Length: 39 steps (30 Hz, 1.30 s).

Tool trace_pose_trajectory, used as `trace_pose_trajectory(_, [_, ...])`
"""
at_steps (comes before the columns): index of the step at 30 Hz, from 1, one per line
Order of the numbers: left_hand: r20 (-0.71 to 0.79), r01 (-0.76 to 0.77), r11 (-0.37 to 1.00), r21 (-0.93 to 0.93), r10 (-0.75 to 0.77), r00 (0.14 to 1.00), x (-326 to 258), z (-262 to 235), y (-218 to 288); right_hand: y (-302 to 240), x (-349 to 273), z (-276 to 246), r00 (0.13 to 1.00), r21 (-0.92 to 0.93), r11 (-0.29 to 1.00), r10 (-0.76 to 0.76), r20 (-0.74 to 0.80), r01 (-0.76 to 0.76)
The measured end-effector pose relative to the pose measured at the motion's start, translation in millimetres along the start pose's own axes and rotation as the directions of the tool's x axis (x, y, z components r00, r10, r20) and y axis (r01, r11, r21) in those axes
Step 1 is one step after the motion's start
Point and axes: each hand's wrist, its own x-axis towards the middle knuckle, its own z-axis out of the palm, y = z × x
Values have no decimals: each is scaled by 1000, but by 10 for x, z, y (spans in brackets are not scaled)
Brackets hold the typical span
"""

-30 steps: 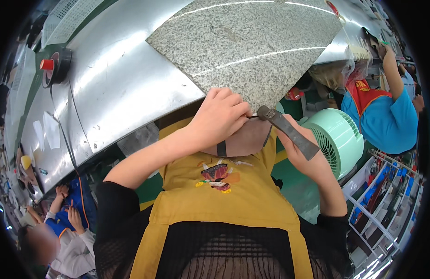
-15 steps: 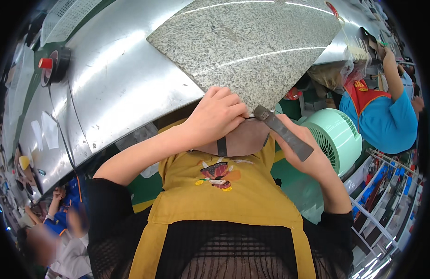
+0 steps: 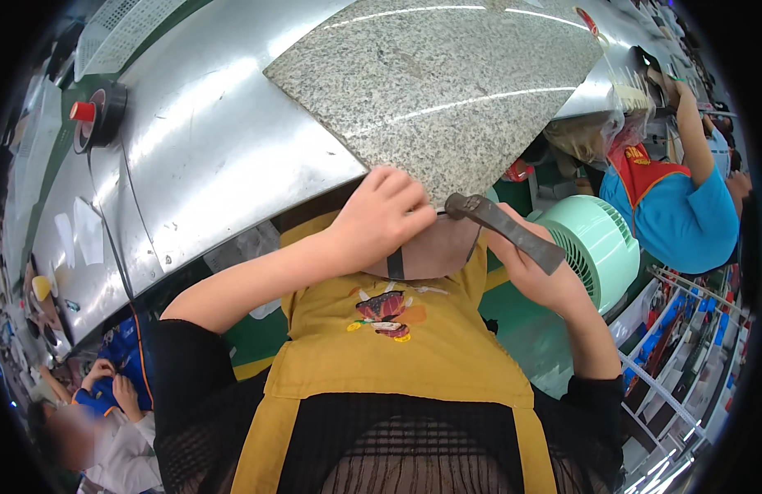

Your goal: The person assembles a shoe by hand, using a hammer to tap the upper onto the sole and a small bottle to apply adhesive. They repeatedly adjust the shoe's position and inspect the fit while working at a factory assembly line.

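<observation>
Where the yellow apron (image 3: 397, 354) bulges out below the stone slab (image 3: 447, 107), a dusty-brown piece (image 3: 442, 251) with a dark stripe lies against it, close to the middle of the view. Its long way runs about from 8 o'clock to 2 o'clock. From this piece, the left hand (image 3: 382, 212) is at 10 o'clock, with its fingers curled and pinching the top edge. That makes it the nearer of the two hands. The right hand (image 3: 527, 272) is at 3 o'clock, wrapped around a dark hammer (image 3: 512, 230). The hammer's long head points from 10 o'clock to 4 o'clock, and its round end is right by the left thumb, at the piece's top edge. I cannot tell if that end touches the piece. The hammer's handle is hidden. Up at 12 o'clock, the slab sits on the shiny metal table (image 3: 233, 165), and a mint-green fan (image 3: 593, 247) stands at 3 o'clock. No brand or label can be read on the piece or the hammer. The apron has a little picture on it, and yellow marks on a co-worker's red collar (image 3: 632, 169) are too small to read.
</observation>
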Motion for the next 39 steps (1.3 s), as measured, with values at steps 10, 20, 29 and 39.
trace_pose_trajectory(10, [-36,-77,991,107,82,996,-12,4,13,53,48,60,998,-77,996,-43,43,46])
trace_pose_trajectory(20, [-103,118,993,30,-114,988,-52,78,87,-19,24,183,999,-175,984,-35,17,37])
trace_pose_trajectory(29, [-154,100,988,115,-82,985,-59,103,106,15,-7,192,982,-125,982,-156,-104,142])
trace_pose_trajectory(39, [-69,212,975,-64,-216,974,190,60,170,-24,-162,-36,985,28,998,63,-160,-59])
